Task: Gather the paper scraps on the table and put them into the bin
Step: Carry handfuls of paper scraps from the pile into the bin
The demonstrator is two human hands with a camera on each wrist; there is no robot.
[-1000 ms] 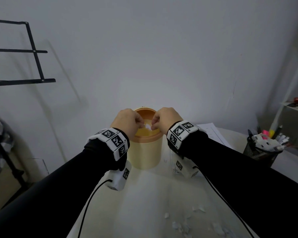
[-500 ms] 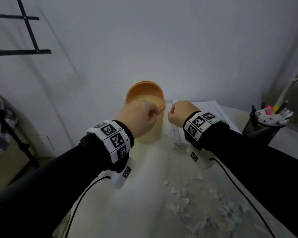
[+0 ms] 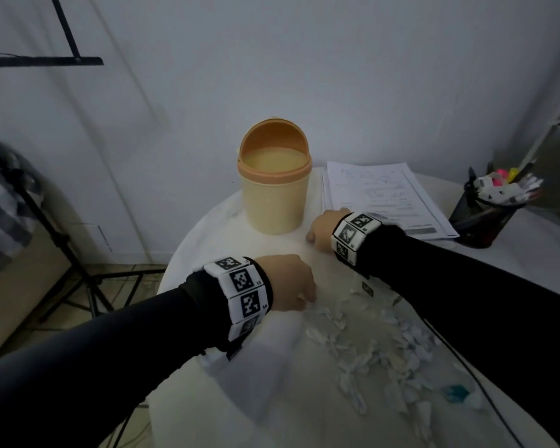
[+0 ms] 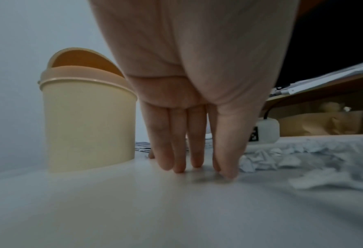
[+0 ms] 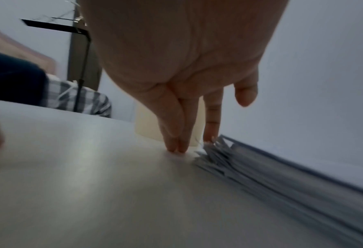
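Upright on the round white desk (image 3: 207,399), against the pale wall: a cream cylindrical plastic bin (image 3: 274,195), long axis vertical, orange swing lid tipped back, mouth open upward. Nearer than the bin and to its right, a loose heap of torn white paper scraps (image 3: 379,347). Just right of the bin, a stack of printed sheets (image 3: 379,192). Left hand (image 4: 197,134) released, straight fingertips touching the desk beside the heap. Right hand (image 5: 189,104) likewise released, fingertips on the desk at the stack's corner, shown only by the wrist views.
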